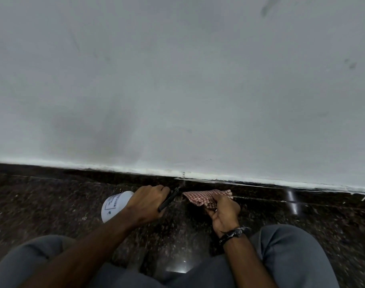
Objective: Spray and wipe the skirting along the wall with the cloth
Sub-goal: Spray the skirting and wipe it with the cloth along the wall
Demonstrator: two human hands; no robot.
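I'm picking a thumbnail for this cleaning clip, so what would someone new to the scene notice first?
Two hands low in the middle, at the foot of a big grey wall. The left hand grips a white spray bottle, its black nozzle aimed at the dark skirting. Just right of it, the right hand holds a red checked cloth against the skirting.

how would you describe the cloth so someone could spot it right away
Find the dark skirting under the pale wall. The cloth is bunched against it in the right hand, right of the white spray bottle. It alone has a red and white check.
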